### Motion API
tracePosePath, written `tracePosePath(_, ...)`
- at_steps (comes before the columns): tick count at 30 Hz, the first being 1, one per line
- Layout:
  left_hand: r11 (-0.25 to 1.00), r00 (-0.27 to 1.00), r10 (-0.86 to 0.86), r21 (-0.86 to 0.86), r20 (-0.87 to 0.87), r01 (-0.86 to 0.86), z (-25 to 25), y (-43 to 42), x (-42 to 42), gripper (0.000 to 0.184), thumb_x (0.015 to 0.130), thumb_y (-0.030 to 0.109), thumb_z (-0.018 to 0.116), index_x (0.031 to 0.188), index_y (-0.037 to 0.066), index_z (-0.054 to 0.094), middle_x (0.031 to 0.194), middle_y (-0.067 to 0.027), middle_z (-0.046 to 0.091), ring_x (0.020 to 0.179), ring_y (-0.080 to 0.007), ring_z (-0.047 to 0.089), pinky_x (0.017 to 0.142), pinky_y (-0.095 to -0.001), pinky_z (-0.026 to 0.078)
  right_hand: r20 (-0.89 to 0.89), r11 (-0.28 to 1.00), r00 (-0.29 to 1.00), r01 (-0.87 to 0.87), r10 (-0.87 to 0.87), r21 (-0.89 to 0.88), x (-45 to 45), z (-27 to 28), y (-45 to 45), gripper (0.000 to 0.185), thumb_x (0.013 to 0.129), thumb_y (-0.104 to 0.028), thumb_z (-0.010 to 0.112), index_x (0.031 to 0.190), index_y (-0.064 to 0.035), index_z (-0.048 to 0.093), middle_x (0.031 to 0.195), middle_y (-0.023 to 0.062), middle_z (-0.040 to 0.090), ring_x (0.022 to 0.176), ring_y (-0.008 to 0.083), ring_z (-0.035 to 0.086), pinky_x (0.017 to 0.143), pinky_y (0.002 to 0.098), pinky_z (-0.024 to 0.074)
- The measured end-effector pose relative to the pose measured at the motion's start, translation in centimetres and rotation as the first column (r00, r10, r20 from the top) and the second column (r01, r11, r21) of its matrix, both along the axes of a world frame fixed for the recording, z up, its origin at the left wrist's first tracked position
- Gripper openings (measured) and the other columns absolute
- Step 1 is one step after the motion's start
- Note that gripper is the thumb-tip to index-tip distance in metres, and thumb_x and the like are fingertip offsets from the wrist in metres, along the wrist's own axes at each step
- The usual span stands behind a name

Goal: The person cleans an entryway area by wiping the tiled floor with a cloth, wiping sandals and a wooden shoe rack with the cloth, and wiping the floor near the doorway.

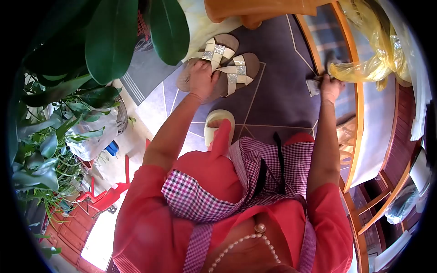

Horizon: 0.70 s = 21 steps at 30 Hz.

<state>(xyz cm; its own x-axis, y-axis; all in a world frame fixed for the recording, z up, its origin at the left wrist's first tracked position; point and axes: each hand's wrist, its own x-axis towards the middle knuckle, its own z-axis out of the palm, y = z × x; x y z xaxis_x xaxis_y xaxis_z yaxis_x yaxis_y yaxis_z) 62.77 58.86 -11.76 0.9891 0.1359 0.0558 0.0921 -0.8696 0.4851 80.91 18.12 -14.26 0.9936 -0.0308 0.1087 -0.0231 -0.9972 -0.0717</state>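
My left hand [202, 82] is closed at the heel side of a pair of slide sandals. The left sandal [217, 51] and the right sandal [238, 73] have woven cream straps with glittery silver squares and brown insoles. I cannot tell whether they rest on the floor or are slightly lifted. At the wooden rack [350, 45], my right hand [332, 88] is closed around a small grey-and-white thing [314, 85], perhaps a cloth; its kind is unclear. A yellow plastic bag [378, 66] hangs just beyond that hand.
Leafy potted plants [45, 145] crowd the left side. A grey mat [148, 75] lies on the purple tiled floor [282, 100]. One foot wears a cream slipper [211, 132]. Orange furniture [259, 11] juts in at the top, and a red stand [107, 195] stands lower left.
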Motion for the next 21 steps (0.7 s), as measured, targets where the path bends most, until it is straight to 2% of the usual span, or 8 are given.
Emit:
tracePosePath(2, 1.000, 0.999, 0.002, -0.024, 0.046, -0.001, 0.2, -0.2, 0.0, 0.018, 0.075, 0.016, 0.066, 0.093, 0.011, 0.066, 0.087, -0.0082, 0.062, 0.091, -0.0294, 0.053, 0.081, -0.0418, 0.042, 0.096, 0.803, 0.988, -0.155, 0.122, 0.575, -1.0, -0.5, 3.2, 0.039, 0.075, -0.017, 0.065, 0.113, -0.0107, 0.064, 0.114, 0.0144, 0.060, 0.106, 0.0298, 0.056, 0.095, 0.0406, 0.0410)
tracePosePath(4, 0.999, 0.999, 0.024, -0.025, 0.031, -0.023, 0.2, -0.3, -0.1, 0.018, 0.076, 0.020, 0.066, 0.092, 0.010, 0.064, 0.087, -0.0052, 0.062, 0.095, -0.0269, 0.053, 0.084, -0.0416, 0.040, 0.143, 0.612, 0.953, -0.281, 0.266, 0.739, -3.0, 4.5, 8.9, 0.040, 0.071, -0.006, 0.065, 0.110, -0.0118, 0.065, 0.110, 0.0135, 0.061, 0.105, 0.0307, 0.055, 0.095, 0.0393, 0.0413)
tracePosePath(6, 0.999, 0.999, 0.025, -0.021, 0.043, -0.024, -0.1, -0.2, -0.2, 0.018, 0.076, 0.020, 0.066, 0.092, 0.010, 0.064, 0.087, -0.0052, 0.062, 0.095, -0.0269, 0.053, 0.084, -0.0416, 0.040, 0.232, 0.696, 0.900, -0.433, 0.370, 0.573, -4.7, 4.8, 11.5, 0.041, 0.070, -0.006, 0.065, 0.110, -0.0132, 0.064, 0.111, 0.0127, 0.060, 0.108, 0.0315, 0.053, 0.095, 0.0391, 0.0411)
tracePosePath(9, 0.999, 0.998, 0.040, 0.013, 0.054, -0.041, 0.2, -0.5, -0.3, 0.019, 0.076, 0.019, 0.066, 0.091, 0.009, 0.064, 0.088, -0.0051, 0.062, 0.094, -0.0271, 0.053, 0.084, -0.0416, 0.040, 0.183, 0.630, 0.910, -0.393, 0.373, 0.670, -6.2, 3.1, 15.8, 0.048, 0.069, -0.004, 0.064, 0.117, -0.0123, 0.061, 0.116, 0.0141, 0.058, 0.110, 0.0313, 0.051, 0.097, 0.0392, 0.0406)
tracePosePath(11, 0.999, 0.998, 0.032, 0.028, 0.052, -0.034, -0.1, -0.5, -0.2, 0.019, 0.076, 0.019, 0.067, 0.091, 0.009, 0.063, 0.088, -0.0049, 0.062, 0.094, -0.0273, 0.052, 0.084, -0.0416, 0.040, 0.003, 0.549, 0.860, -0.328, 0.510, 0.769, -6.9, 2.2, 18.6, 0.052, 0.069, -0.003, 0.063, 0.121, -0.0093, 0.057, 0.121, 0.0152, 0.055, 0.109, 0.0321, 0.051, 0.097, 0.0392, 0.0400)
tracePosePath(15, 0.998, 1.000, 0.002, 0.065, 0.001, -0.003, -0.2, -0.3, -0.3, 0.020, 0.075, 0.019, 0.068, 0.091, 0.009, 0.063, 0.090, -0.0042, 0.062, 0.095, -0.0272, 0.052, 0.085, -0.0416, 0.039, -0.005, 0.699, 0.745, -0.623, 0.667, 0.350, -9.4, 2.9, 19.2, 0.055, 0.069, 0.000, 0.062, 0.123, -0.0050, 0.054, 0.127, 0.0142, 0.051, 0.109, 0.0339, 0.050, 0.096, 0.0394, 0.0419)
tracePosePath(18, 0.994, 0.999, -0.050, 0.097, -0.005, 0.050, 0.3, -0.4, 0.1, 0.020, 0.074, 0.019, 0.069, 0.091, 0.010, 0.064, 0.090, -0.0035, 0.062, 0.096, -0.0268, 0.051, 0.085, -0.0416, 0.039, -0.029, 0.709, 0.737, -0.639, 0.676, 0.298, -12.6, 3.5, 15.8, 0.054, 0.069, 0.001, 0.062, 0.122, -0.0058, 0.056, 0.126, 0.0139, 0.052, 0.108, 0.0331, 0.051, 0.093, 0.0397, 0.0442)
tracePosePath(21, 0.991, 0.997, -0.071, 0.109, -0.013, 0.072, 0.2, -0.3, 0.0, 0.020, 0.074, 0.020, 0.069, 0.090, 0.009, 0.064, 0.090, -0.0031, 0.062, 0.096, -0.0264, 0.051, 0.085, -0.0417, 0.039, -0.180, 0.672, 0.690, -0.555, 0.701, 0.490, -14.3, 4.9, 12.8, 0.050, 0.068, 0.001, 0.061, 0.117, -0.0071, 0.059, 0.121, 0.0131, 0.056, 0.105, 0.0323, 0.053, 0.090, 0.0396, 0.0461)
